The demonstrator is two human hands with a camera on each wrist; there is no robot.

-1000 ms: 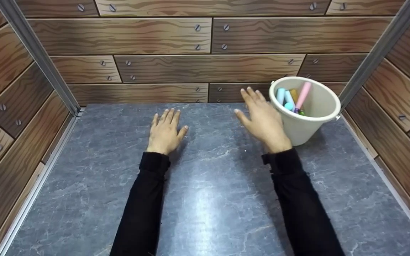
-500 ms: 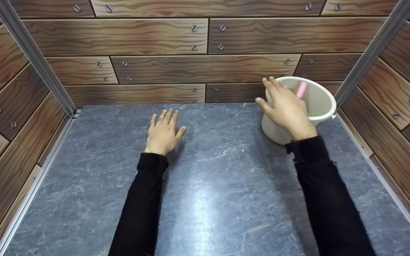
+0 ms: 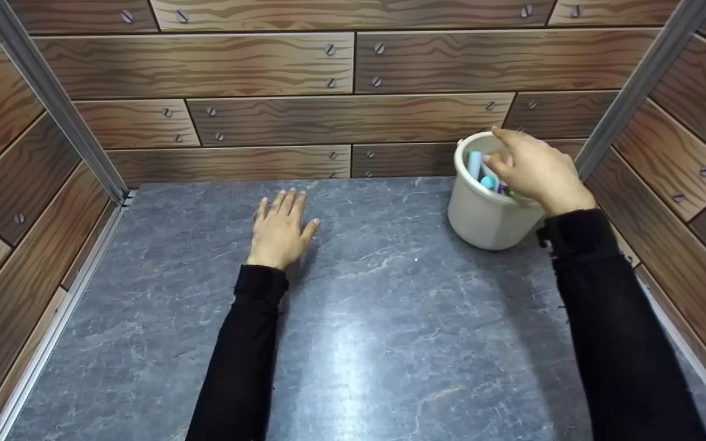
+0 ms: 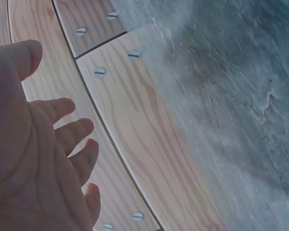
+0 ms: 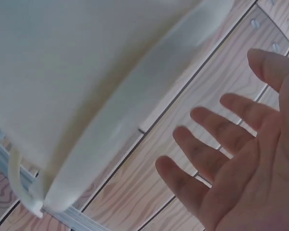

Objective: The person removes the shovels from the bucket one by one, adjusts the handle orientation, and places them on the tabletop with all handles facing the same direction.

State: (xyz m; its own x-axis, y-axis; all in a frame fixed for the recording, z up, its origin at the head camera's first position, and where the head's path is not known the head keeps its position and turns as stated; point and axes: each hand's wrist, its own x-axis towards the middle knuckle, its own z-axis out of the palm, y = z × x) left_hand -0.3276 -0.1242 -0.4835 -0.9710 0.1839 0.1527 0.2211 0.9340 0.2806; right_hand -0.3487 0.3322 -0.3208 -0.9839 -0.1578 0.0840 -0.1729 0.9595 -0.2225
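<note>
A cream bucket (image 3: 488, 214) stands upright at the back right of the table. Inside it, light blue sticks (image 3: 474, 164) and small purple and green bits show; the rest of the contents is behind the hand. My right hand (image 3: 540, 168) hovers over the bucket's right side, thumb and forefinger pointing across its mouth. In the right wrist view, the fingers (image 5: 197, 149) are spread and hold nothing, near the bucket's rim (image 5: 135, 91). My left hand (image 3: 279, 229) lies palm down over the left middle of the table, fingers extended. Its palm (image 4: 29, 144) holds nothing in the left wrist view.
The grey marbled table (image 3: 353, 306) is bounded by wood-patterned panels (image 3: 267, 64) at the back and both sides. Metal posts stand in the back corners, the right post (image 3: 629, 79) close behind the bucket. Black sleeves cover both forearms.
My right hand has moved rightward from the bucket's left side, across its mouth to the right side. The blue sticks, covered half a second ago, show again. The left hand has stayed put.
</note>
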